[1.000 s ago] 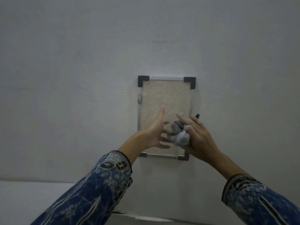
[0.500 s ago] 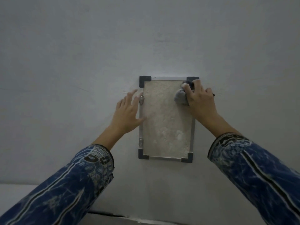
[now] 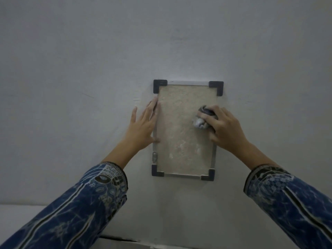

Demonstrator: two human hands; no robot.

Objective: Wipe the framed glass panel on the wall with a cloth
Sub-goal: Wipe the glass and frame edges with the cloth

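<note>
On the wall (image 3: 71, 69), the panel (image 3: 181, 133) hangs long side vertical; left hand (image 3: 143, 125) lies flat on its edge, right hand (image 3: 224, 128) clutches the balled cloth (image 3: 201, 121) against the glass.

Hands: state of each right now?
Left hand: open, flat at the left edge of the glass panel.
Right hand: grips the balled cloth on the glass.
</note>
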